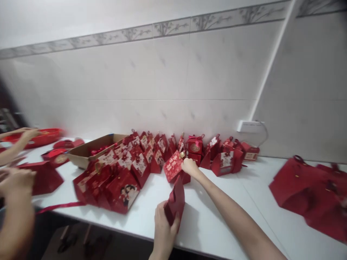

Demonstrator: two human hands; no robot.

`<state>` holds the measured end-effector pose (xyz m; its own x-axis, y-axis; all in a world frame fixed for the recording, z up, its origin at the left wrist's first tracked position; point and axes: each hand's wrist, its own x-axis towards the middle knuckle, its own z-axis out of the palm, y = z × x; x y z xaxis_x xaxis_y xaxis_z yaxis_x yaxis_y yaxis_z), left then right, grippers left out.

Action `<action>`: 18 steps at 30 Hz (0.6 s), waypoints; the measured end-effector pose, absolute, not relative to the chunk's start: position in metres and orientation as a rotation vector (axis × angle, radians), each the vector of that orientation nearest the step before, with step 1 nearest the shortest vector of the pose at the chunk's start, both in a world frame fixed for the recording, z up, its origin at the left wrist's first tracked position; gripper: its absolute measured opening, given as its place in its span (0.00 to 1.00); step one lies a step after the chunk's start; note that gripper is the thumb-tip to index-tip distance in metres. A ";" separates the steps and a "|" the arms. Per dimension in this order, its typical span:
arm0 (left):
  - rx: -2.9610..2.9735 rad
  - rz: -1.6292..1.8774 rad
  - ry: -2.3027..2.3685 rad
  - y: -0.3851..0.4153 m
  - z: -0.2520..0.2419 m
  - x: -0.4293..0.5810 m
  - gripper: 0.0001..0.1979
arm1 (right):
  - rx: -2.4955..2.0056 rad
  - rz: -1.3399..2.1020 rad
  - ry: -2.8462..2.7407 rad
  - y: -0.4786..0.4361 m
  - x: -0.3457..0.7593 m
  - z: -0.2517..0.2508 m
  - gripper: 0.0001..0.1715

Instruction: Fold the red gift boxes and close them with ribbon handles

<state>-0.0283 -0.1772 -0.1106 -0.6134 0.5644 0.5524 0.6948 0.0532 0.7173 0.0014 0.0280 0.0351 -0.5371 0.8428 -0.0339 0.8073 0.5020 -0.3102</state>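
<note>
Low in the middle, my left hand (162,225) grips a plain dark red gift box (178,200), with the thumb on the near side and the fingers around the other. My right hand (190,167) reaches forward, its fingers closed at the upper edge of a red gift box with pale flowers (172,166). That box leans at a tilt among the others, and a small gold-coloured piece shows beside my knuckles. My right fingertips are partly hidden behind the hand. Rows of finished-looking red gift boxes (141,169) stand just left of it.
More red boxes (225,162) line the wall. A brown carton (81,155) holds red ribbon. Large red bags or boxes (295,187) lie at right. On the left, other people's hands (17,182) work near a red box (47,177) and a red basin (48,136). A white socket strip (251,126) is on the wall.
</note>
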 end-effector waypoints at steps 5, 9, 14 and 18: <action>-1.716 -1.467 -2.228 -0.157 -0.115 0.009 0.21 | -1.688 0.373 -2.576 0.042 0.145 0.024 0.16; -2.060 -1.372 -2.225 -0.108 -0.107 0.064 0.24 | -2.001 0.307 -2.399 0.059 0.254 0.030 0.16; -2.404 -1.266 -2.221 -0.027 -0.082 0.138 0.27 | -2.318 0.246 -2.090 0.077 0.345 0.036 0.17; -2.531 -1.268 -2.156 0.030 -0.075 0.193 0.26 | -2.404 0.245 -1.900 0.092 0.388 0.034 0.16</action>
